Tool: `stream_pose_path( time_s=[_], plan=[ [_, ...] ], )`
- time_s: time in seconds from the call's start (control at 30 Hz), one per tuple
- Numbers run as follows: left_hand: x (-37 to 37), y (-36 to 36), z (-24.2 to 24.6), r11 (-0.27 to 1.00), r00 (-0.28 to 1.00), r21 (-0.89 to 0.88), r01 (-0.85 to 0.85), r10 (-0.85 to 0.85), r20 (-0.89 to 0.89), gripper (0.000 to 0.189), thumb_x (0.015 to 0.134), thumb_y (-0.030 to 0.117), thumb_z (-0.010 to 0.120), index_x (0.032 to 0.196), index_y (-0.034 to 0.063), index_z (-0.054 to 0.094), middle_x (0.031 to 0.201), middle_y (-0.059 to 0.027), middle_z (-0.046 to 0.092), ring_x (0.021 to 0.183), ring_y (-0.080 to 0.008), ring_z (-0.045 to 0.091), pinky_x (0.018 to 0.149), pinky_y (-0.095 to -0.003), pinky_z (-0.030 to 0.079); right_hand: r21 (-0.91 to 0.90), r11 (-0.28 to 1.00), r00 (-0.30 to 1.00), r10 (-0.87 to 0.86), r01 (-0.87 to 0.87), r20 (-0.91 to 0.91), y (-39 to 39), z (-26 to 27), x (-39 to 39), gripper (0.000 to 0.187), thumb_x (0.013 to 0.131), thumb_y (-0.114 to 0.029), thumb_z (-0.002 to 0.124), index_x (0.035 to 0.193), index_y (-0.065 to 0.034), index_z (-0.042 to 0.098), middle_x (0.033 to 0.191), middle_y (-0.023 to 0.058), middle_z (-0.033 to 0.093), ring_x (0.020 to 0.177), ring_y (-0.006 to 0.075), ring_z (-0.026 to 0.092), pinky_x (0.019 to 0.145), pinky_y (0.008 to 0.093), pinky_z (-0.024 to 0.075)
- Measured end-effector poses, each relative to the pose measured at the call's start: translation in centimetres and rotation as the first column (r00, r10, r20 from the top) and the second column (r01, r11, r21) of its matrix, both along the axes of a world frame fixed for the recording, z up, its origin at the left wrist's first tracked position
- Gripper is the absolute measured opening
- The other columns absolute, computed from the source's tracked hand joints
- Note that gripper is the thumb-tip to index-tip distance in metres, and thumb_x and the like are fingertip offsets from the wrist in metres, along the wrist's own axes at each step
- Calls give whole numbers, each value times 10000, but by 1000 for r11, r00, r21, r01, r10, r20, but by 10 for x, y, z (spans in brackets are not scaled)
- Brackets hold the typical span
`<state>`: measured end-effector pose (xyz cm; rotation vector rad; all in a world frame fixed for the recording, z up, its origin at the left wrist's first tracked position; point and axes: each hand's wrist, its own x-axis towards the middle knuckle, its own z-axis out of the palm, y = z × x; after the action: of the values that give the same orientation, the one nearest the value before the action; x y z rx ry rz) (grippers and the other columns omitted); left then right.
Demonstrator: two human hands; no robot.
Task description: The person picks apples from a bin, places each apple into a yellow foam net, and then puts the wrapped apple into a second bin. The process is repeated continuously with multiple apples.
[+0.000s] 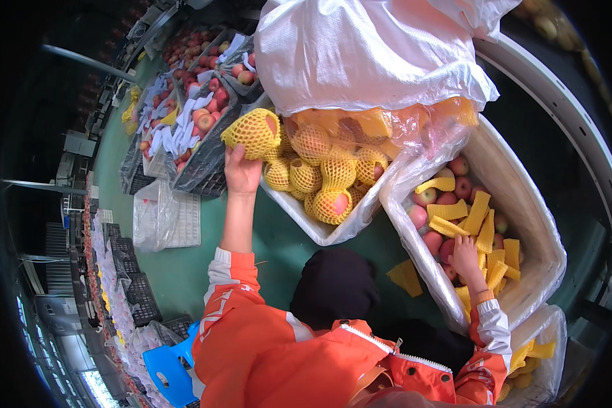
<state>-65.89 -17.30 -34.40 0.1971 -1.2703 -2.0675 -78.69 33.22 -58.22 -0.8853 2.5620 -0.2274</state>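
My left hand (243, 169) holds an apple in a yellow foam net (252, 133) at the left edge of a plastic-lined crate (331, 237). In that crate lie several netted apples (333, 206), partly under clear film and a white woven sack (367, 56). My right hand (465, 256) reaches into a second lined crate (535, 255), its fingers on or beside a red apple (446, 251); whether they grip it I cannot tell. Bare apples (417, 217) and flat yellow foam nets (477, 211) lie loose around that hand.
One foam net (406, 278) lies on the green floor between the crates. At the lower right is another lined crate (556, 352) with yellow nets. Crates of apples (204, 120), a white crate (188, 222) and a blue plastic stool (171, 367) stand at the left.
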Motion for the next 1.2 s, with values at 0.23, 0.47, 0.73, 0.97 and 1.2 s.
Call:
stream_pose_path(
  time_s=[0.23,0.47,0.73,0.97,1.2],
  plan=[
    [-47,-162,-71,381,519,-913,148,756,399,693,805,458,709,1291,18,485,1189,-198,602,1092,-321,589,947,-363,432,191,979,976,114,-78,-184,-13,-16,18,360,741,-199,664,1017,-25,511,922,153,601,849,302,626,734,389,505],
    [-100,-111,-38,139,485,-988,74,860,157,526,871,312,652,1205,-61,492,1167,-253,581,1062,-377,577,897,-434,454,108,994,995,27,-16,-101,-5,-10,20,659,629,-320,786,1140,-11,507,990,169,589,988,325,562,843,398,463],
    [-89,131,0,200,968,-972,123,194,162,285,857,20,610,1136,3,555,1077,-121,626,1002,-245,609,880,-350,474,-50,998,925,14,-36,-379,-26,1,-11,436,749,-337,703,1033,-34,573,997,128,576,1019,300,507,848,397,395],
    [-115,246,-61,372,692,-598,710,-207,692,305,790,113,706,1049,7,584,980,-118,640,894,-228,644,825,-331,503,-397,825,892,-253,402,375,-40,26,-31,142,770,-64,648,870,-51,547,907,103,590,824,235,570,754,331,450],
    [-126,266,-75,422,860,-753,506,-312,403,370,737,68,760,1068,46,594,1028,-105,604,835,-249,643,735,-326,541,-579,313,571,126,753,811,-26,122,-15,203,830,-44,626,962,-61,473,894,-23,532,859,65,540,812,227,438]
  ],
)
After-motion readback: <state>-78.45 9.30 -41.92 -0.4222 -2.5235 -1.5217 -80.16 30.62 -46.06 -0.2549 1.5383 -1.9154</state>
